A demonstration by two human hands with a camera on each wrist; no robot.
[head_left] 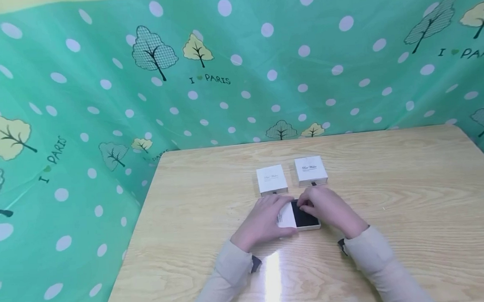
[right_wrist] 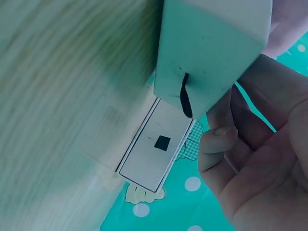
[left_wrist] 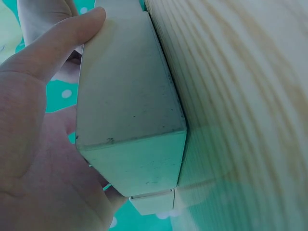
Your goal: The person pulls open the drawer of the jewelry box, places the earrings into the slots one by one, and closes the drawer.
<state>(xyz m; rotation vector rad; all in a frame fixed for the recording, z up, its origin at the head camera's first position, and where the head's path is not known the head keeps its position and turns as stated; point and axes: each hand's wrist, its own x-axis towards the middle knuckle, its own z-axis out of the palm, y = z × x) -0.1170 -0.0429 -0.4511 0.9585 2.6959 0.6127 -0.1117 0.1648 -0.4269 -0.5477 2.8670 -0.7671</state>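
Note:
A small white drawer box lies on the table, its sleeve (head_left: pixel 286 217) to the left and its drawer pulled out to the right, showing a black inside (head_left: pixel 304 219). My left hand (head_left: pixel 267 218) grips the sleeve between thumb and fingers; the left wrist view shows the thumb on the box's side (left_wrist: pixel 130 82). Over the drawer's far part, my right hand (head_left: pixel 324 206) has curled fingers, with fingertips at the black inside. Whether they pinch anything is hidden. A black ribbon tab (right_wrist: pixel 185 98) hangs from the drawer's end, beside the curled fingers of the right hand (right_wrist: pixel 260 144).
Two more white boxes stand just beyond the hands, the left box (head_left: pixel 271 179) and the right box (head_left: pixel 311 169), each with a dark tab in front. The wooden table (head_left: pixel 415 196) meets a green dotted curtain (head_left: pixel 246 77) at its far edge.

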